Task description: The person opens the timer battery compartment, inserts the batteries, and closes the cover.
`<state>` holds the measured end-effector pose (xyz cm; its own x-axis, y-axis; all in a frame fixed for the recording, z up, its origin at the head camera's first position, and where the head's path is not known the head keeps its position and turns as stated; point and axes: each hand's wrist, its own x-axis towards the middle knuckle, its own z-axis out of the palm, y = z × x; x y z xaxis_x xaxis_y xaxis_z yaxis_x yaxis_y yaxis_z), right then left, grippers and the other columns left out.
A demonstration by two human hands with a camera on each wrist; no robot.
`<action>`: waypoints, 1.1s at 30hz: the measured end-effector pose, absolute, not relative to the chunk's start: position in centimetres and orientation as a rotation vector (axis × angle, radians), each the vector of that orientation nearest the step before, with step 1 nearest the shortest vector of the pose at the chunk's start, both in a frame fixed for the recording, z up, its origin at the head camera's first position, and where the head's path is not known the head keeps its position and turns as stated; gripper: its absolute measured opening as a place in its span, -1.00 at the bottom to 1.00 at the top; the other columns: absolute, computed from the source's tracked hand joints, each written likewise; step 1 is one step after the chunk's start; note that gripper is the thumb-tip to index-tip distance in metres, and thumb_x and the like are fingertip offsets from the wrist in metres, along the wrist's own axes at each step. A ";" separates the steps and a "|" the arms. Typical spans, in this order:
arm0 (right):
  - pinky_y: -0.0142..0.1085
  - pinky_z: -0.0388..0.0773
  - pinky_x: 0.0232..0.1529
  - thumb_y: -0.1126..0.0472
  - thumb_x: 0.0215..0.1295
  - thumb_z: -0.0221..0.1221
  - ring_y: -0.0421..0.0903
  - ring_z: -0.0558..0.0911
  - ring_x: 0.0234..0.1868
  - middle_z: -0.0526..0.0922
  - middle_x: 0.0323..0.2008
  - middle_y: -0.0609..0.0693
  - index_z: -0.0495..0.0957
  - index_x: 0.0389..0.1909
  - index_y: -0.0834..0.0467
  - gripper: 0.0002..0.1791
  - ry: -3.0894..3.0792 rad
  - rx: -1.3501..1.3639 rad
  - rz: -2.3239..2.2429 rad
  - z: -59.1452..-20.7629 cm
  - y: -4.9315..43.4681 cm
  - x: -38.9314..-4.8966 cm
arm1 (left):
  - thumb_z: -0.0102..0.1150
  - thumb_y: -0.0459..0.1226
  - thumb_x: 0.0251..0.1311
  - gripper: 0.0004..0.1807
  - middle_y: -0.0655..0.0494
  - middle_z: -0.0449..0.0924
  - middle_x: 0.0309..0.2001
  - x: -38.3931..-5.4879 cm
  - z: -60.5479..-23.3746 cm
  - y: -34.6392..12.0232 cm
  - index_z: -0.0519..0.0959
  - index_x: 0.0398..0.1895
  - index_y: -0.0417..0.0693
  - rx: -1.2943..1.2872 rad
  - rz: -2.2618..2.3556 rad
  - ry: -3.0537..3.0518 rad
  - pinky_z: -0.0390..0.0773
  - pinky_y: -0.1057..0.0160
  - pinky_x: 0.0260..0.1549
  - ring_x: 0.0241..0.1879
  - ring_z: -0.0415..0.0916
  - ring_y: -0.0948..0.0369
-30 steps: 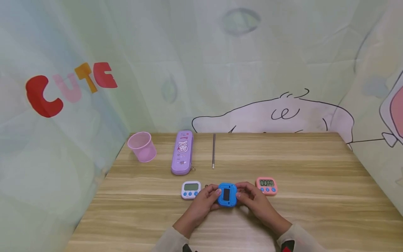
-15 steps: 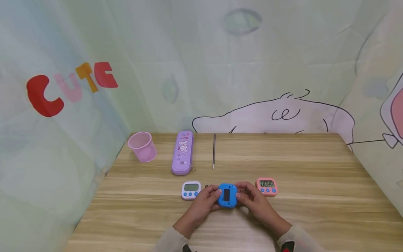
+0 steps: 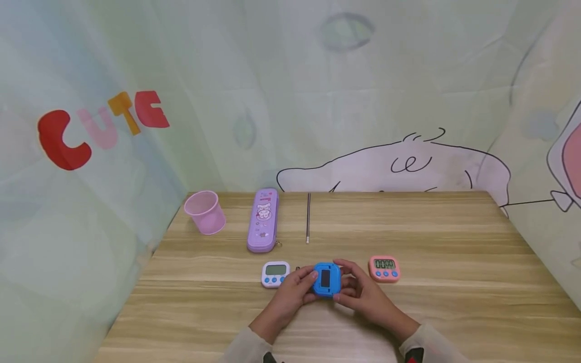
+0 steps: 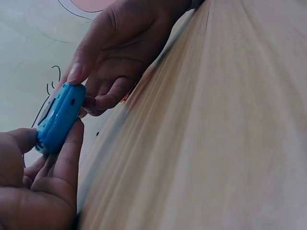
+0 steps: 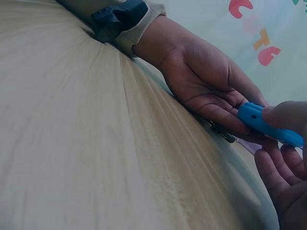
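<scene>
A blue digital timer [image 3: 333, 280] is held up with its back turned to the head camera, showing a dark rectangular patch. My left hand [image 3: 290, 293] grips its left side, thumb on the back and fingers beneath. At its right side, my right hand [image 3: 371, 297] holds the edge with thumb and index finger at the corners. The left wrist view shows the timer [image 4: 61, 120] edge-on between both hands. To the left, close by my left hand, lies a white timer [image 3: 275, 274], partly covered by that hand. A pink timer [image 3: 384, 268] reading 00:00 lies beyond my right hand.
Toward the back of the wooden table [image 3: 431, 232] lie a purple pencil case [image 3: 263, 220] and a dark pencil [image 3: 308, 218]. A pink cup [image 3: 206, 213] stands at the back left. Printed cloth walls [image 3: 227, 101] enclose the table's back and sides.
My right hand's fingers have shifted on the blue timer: the thumb slid down to its lower corner and the index finger up to the top corner. The timer moved slightly left.
</scene>
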<state>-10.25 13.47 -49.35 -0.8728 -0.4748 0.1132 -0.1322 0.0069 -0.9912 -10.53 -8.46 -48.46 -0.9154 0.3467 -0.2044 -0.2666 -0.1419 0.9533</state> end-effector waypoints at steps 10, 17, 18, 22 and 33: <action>-0.25 0.63 0.00 0.27 0.17 0.37 -0.01 0.61 0.03 0.32 0.18 0.15 0.10 0.49 0.01 -0.09 2.133 -0.659 -1.849 -49.7 13.5 -10.3 | -0.05 -0.14 0.47 -0.49 -0.20 0.41 0.23 -10.6 -48.4 -8.7 0.31 0.40 -0.10 0.124 2.125 1.667 0.62 0.14 -0.01 0.04 0.56 0.06; -0.24 0.64 -0.01 0.23 0.18 0.37 -0.02 0.62 0.00 0.35 0.16 0.13 0.12 0.48 0.00 -0.11 2.167 -0.678 -1.844 -50.1 13.4 -10.4 | -0.04 -0.14 0.46 -0.50 -0.21 0.39 0.24 -10.6 -48.3 -8.7 0.32 0.41 -0.07 0.121 2.135 1.661 0.62 0.13 -0.01 0.03 0.56 0.05; -0.24 0.64 -0.01 0.23 0.18 0.37 -0.03 0.63 -0.01 0.35 0.16 0.13 0.12 0.48 0.00 -0.11 2.173 -0.682 -1.840 -50.1 13.4 -10.4 | -0.04 -0.14 0.47 -0.50 -0.21 0.40 0.24 -10.5 -48.3 -8.7 0.32 0.41 -0.08 0.121 2.133 1.665 0.62 0.13 -0.01 0.03 0.56 0.06; -0.25 0.64 -0.02 0.19 0.20 0.35 -0.03 0.62 -0.03 0.36 0.16 0.11 0.13 0.48 -0.01 -0.13 2.192 -0.695 -1.827 -50.2 13.4 -10.3 | -0.05 -0.16 0.48 -0.50 -0.21 0.40 0.23 -10.5 -48.1 -8.7 0.30 0.41 -0.12 0.126 2.132 1.675 0.61 0.14 0.00 0.03 0.56 0.07; -0.32 0.60 0.01 0.10 0.32 0.25 -0.06 0.61 -0.02 0.48 0.12 0.11 0.21 0.45 0.05 -0.29 2.299 -0.655 -1.753 -49.7 13.5 -10.0 | -0.14 -0.11 0.51 -0.47 -0.22 0.36 0.29 -10.5 -48.0 -8.6 0.30 0.38 -0.26 0.166 2.179 1.680 0.56 0.14 0.08 0.12 0.49 0.11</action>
<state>-9.98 13.50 -49.73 -0.8873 -0.4445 0.1228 -0.2360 0.2090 -0.9490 -10.48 -8.61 -47.99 -0.9197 0.3678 -0.1375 -0.2266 -0.2112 0.9508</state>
